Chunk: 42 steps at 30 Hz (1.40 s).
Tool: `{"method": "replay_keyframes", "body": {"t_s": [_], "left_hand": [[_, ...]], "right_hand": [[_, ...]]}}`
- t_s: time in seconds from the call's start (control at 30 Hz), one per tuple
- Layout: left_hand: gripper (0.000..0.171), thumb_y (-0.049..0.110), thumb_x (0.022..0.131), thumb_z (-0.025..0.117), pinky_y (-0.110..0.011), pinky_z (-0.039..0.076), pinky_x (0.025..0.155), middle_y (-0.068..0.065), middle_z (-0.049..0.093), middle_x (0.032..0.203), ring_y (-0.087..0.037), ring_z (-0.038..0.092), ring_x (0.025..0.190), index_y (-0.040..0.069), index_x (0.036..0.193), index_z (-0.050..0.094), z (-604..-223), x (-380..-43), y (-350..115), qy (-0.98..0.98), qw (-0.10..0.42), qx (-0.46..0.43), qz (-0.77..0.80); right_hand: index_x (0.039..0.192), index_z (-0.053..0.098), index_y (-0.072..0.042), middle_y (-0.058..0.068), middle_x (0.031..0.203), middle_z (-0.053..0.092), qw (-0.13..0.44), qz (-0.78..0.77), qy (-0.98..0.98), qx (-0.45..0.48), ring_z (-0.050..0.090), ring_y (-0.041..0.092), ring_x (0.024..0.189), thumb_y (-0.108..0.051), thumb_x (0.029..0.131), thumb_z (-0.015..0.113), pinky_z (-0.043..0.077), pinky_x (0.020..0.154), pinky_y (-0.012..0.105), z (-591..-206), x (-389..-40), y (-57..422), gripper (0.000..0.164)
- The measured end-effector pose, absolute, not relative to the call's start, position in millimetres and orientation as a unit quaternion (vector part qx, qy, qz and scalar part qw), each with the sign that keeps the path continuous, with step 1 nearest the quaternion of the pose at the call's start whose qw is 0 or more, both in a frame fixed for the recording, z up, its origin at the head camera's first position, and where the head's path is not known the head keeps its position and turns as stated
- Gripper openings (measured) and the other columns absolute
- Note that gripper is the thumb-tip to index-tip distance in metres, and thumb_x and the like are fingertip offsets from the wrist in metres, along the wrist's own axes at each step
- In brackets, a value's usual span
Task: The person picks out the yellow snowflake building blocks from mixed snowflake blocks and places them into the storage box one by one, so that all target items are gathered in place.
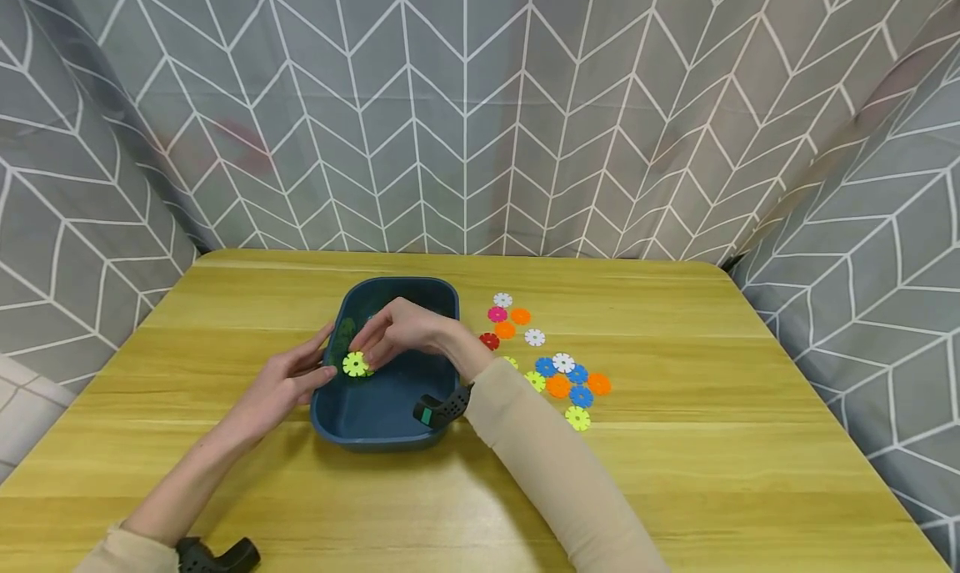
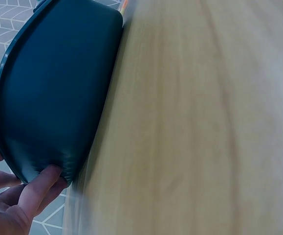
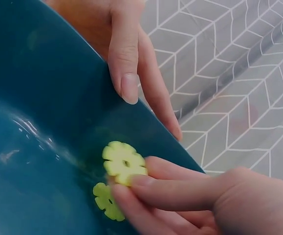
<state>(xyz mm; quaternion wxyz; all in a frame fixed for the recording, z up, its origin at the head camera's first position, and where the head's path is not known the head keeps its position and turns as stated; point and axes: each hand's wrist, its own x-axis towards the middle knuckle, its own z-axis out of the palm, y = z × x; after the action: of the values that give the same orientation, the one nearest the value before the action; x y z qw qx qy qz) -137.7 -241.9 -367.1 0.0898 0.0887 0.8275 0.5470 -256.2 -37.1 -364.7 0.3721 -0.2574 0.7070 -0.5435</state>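
A dark blue plastic bin (image 1: 386, 402) stands on the table. At its left side my left hand (image 1: 281, 381) holds the rim, thumb over the edge and fingers against the outer wall (image 2: 58, 88). My right hand (image 1: 401, 327) reaches inside the bin. Between thumb and fingers it pinches a yellow-green notched plastic disc (image 3: 124, 161) with a small centre hole, close to the bin's left wall. A second yellow-green disc shape (image 3: 108, 201) shows just below the held one in the right wrist view.
Right of the bin, several loose notched discs lie on the wooden table (image 1: 712, 439): white (image 1: 535, 337), orange (image 1: 598, 384), blue (image 1: 581, 396), red (image 1: 489, 340), pink (image 1: 497, 314) and yellow-green (image 1: 577, 418). A patterned grey curtain (image 1: 465, 123) hangs behind the table.
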Motion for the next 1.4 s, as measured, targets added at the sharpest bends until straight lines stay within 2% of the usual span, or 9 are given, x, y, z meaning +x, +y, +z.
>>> {"method": "replay_keyframes", "body": {"t_s": [0.17,0.3,0.63,0.97,1.23,1.4], "left_hand": [[0.066,0.017,0.104,0.051,-0.032,0.058,0.087,-0.034,0.033,0.154,-0.046,0.046,0.134,0.011,0.161,0.018,-366.4,-137.7,-241.7,0.832,0.090,0.087,0.541],[0.066,0.017,0.104,0.051,-0.037,0.058,0.089,-0.034,0.032,0.154,-0.048,0.045,0.134,0.011,0.161,0.017,-365.9,-137.5,-241.3,0.834,0.091,0.085,0.537],[0.066,0.018,0.105,0.051,-0.034,0.057,0.089,-0.033,0.031,0.155,-0.046,0.044,0.135,0.014,0.161,0.017,-366.7,-137.9,-241.8,0.831,0.094,0.082,0.541],[0.066,0.020,0.105,0.051,-0.029,0.057,0.087,-0.032,0.031,0.156,-0.046,0.045,0.135,0.014,0.161,0.017,-367.3,-138.0,-243.2,0.830,0.096,0.080,0.543],[0.066,0.020,0.105,0.051,-0.033,0.057,0.090,-0.031,0.030,0.156,-0.046,0.045,0.135,0.015,0.161,0.017,-365.7,-138.4,-242.9,0.832,0.098,0.086,0.540],[0.066,0.021,0.105,0.051,-0.028,0.056,0.089,-0.031,0.031,0.156,-0.045,0.043,0.136,0.016,0.161,0.017,-364.4,-137.6,-242.2,0.834,0.100,0.083,0.536]], "right_hand": [[0.110,0.072,0.009,0.016,0.095,0.076,0.426,-0.511,0.693,-0.279,0.075,0.024,0.084,0.009,0.091,0.065,0.061,0.080,0.039,-365.7,-255.0,-38.0,0.020],[0.108,0.072,0.010,0.015,0.095,0.076,0.435,-0.496,0.696,-0.284,0.074,0.023,0.082,0.009,0.091,0.065,0.061,0.079,0.040,-366.3,-253.3,-38.1,0.019],[0.109,0.072,0.008,0.015,0.099,0.076,0.430,-0.497,0.701,-0.277,0.075,0.024,0.089,0.008,0.091,0.065,0.061,0.078,0.038,-366.5,-252.8,-38.5,0.019],[0.106,0.074,0.005,0.013,0.094,0.077,0.402,-0.491,0.722,-0.277,0.075,0.021,0.085,0.006,0.088,0.069,0.061,0.079,0.036,-366.4,-253.1,-39.3,0.018],[0.110,0.072,0.005,0.013,0.096,0.077,0.400,-0.516,0.707,-0.271,0.075,0.021,0.087,0.005,0.090,0.067,0.060,0.083,0.038,-366.5,-254.3,-39.9,0.020],[0.110,0.071,0.007,0.016,0.097,0.077,0.393,-0.530,0.703,-0.265,0.075,0.022,0.087,0.006,0.091,0.067,0.060,0.084,0.040,-365.9,-254.4,-39.9,0.020]]}}
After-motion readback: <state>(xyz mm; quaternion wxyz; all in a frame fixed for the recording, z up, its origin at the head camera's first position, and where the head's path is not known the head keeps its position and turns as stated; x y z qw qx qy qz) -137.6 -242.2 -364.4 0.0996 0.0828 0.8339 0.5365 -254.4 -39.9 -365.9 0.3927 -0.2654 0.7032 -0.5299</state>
